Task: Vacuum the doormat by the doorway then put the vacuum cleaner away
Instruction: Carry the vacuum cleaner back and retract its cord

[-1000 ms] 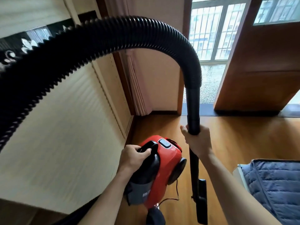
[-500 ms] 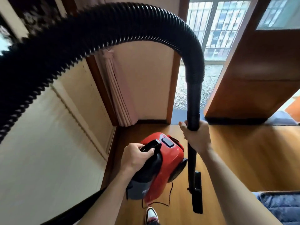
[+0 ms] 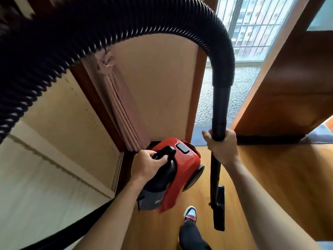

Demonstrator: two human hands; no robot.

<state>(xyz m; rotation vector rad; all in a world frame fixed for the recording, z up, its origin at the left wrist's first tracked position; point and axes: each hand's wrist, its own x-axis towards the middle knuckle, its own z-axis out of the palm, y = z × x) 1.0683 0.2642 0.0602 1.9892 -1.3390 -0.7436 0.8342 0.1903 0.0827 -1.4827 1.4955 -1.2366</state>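
Red canister vacuum cleaner [image 3: 182, 170] was gripped by left hand [image 3: 146, 166], black rigid wand [image 3: 219, 112] by right hand [image 3: 222, 147] at two o'clock; nozzle best kept clear of floor.

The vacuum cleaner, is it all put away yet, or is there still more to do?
Not yet. The left hand carries the red vacuum cleaner by its handle, off the wooden floor, and the right hand holds the black wand, its nozzle hanging clear. So it is being carried. Whether the doormat was vacuumed cannot be told. Setting it down remains.
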